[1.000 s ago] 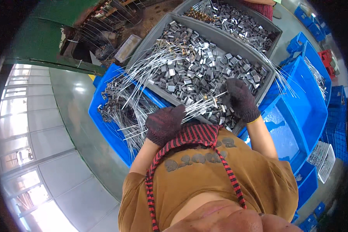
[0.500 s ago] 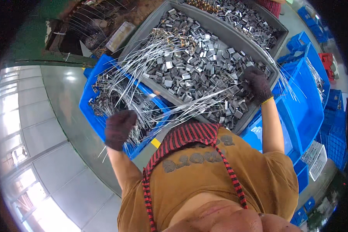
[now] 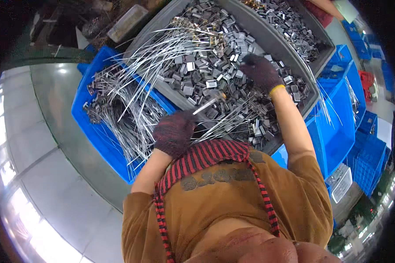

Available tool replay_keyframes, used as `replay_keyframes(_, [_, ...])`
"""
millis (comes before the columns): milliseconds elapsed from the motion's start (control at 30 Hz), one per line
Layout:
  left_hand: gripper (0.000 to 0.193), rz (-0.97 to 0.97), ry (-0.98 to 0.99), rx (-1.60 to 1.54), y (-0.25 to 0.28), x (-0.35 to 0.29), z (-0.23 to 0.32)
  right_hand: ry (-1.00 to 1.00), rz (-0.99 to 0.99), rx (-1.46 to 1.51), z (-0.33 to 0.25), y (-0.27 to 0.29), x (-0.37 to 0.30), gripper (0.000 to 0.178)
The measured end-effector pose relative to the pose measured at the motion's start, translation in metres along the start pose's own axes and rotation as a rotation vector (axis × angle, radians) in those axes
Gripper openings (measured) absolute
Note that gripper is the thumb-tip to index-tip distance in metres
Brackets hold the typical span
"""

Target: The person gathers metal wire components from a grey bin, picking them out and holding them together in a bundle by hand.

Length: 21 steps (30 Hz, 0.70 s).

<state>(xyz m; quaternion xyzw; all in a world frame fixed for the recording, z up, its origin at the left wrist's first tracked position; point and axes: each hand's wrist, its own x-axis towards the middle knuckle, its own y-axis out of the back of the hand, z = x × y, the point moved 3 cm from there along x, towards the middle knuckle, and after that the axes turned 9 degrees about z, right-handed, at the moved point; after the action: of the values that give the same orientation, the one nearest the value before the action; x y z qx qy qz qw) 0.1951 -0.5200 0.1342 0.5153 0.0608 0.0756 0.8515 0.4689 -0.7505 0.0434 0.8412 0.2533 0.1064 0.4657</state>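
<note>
My left hand (image 3: 174,132), in a dark red-black glove, is closed near the front edge of the grey bin (image 3: 267,27). From its fingers a thin silver rod (image 3: 206,104) with a brass-coloured tip sticks out over the bin. My right hand (image 3: 264,73), gloved alike, hovers over or touches the heap of small grey metal pieces (image 3: 213,61). Its fingers are drawn together, and whatever they hold is hidden. Several long rods (image 3: 224,127) lie on the pieces between my hands. More rods with brass ends (image 3: 162,50) lie across the bin's left side.
Left of the bin stands a blue crate (image 3: 85,105) filled with rods. A second grey bin (image 3: 322,41) with metal pieces is behind, beside another person's arm (image 3: 329,8). Blue crates (image 3: 333,118) and a white basket (image 3: 341,186) stand at right.
My left hand has moved right, from over the blue crate to the grey bin's front, with a rod now showing in it. My right hand has moved left and away over the metal pieces.
</note>
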Motion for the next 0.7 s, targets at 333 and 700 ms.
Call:
replay_keyframes(333, [0.034,-0.305,0.154,-0.172,-0.010,-0.026,0.000,0.042,-0.449,-0.090,0.015,-0.051,0.031,0.051])
replay_keyframes(700, [0.026,0.055,0.152,-0.613,0.023,-0.029,0.014,-0.354,-0.194,0.798,-0.052,0.059,-0.077,0.031])
